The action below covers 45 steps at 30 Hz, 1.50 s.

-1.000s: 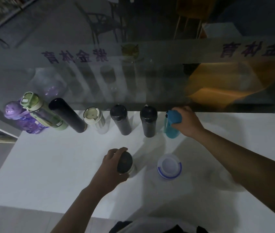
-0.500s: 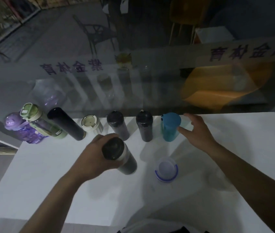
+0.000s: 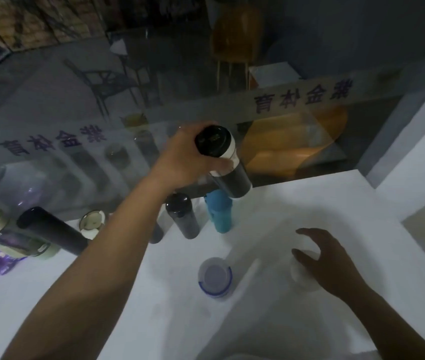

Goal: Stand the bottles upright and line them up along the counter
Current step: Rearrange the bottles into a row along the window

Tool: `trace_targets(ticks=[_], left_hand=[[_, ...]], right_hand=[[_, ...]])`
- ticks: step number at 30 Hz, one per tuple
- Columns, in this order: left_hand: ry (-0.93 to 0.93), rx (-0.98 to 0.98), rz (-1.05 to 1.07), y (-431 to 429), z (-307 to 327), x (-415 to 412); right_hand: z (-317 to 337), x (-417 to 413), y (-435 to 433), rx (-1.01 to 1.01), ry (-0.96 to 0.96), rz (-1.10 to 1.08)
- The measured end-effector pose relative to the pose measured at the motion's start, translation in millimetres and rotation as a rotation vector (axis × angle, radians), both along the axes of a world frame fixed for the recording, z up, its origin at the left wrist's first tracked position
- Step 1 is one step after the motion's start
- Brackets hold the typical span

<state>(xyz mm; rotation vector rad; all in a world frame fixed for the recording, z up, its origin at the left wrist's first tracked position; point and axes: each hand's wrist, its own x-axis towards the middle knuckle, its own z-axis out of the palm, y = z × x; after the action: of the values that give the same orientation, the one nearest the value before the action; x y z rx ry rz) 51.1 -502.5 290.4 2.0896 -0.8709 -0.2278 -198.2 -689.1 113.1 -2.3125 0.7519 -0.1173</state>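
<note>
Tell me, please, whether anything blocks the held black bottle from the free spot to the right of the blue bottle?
Nothing visible does. The left hand holds the black bottle above the blue bottle, and the counter just right of it looks bare.

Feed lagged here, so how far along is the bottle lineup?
Done: the row by the glass stands upright, ending at the blue bottle beside a black bottle. In hand: the left hand holds a dark white-banded bottle aloft near the row's right end. Left: the blue-rimmed clear bottle and a white bottle under the open right hand.
</note>
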Motion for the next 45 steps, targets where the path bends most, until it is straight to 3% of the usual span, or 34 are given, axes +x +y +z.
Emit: trace_targets(ticks=[7,15,39,45], left_hand=[[0.011,0.144,-0.049,-91.8,-88.1,7.6],[-0.014,0.435,-0.124,-130.2,-155.8,3.0],[-0.070,0.519,-0.146,-147.2,-184.1,-1.3],[0.059,0.434,-0.092,-134.7,-163.8,-13.6]], right_hand=[[-9.3,-37.4,-4.7,0.009,-0.054,-0.042],[-13.1,-57.3,-5.8,0.022,-0.022,-0.085],[-38.7,-63.0,-14.0,0.159,0.006,-0.039],[-46.6,-56.2,-14.8,0.061,0.005,-0.026]])
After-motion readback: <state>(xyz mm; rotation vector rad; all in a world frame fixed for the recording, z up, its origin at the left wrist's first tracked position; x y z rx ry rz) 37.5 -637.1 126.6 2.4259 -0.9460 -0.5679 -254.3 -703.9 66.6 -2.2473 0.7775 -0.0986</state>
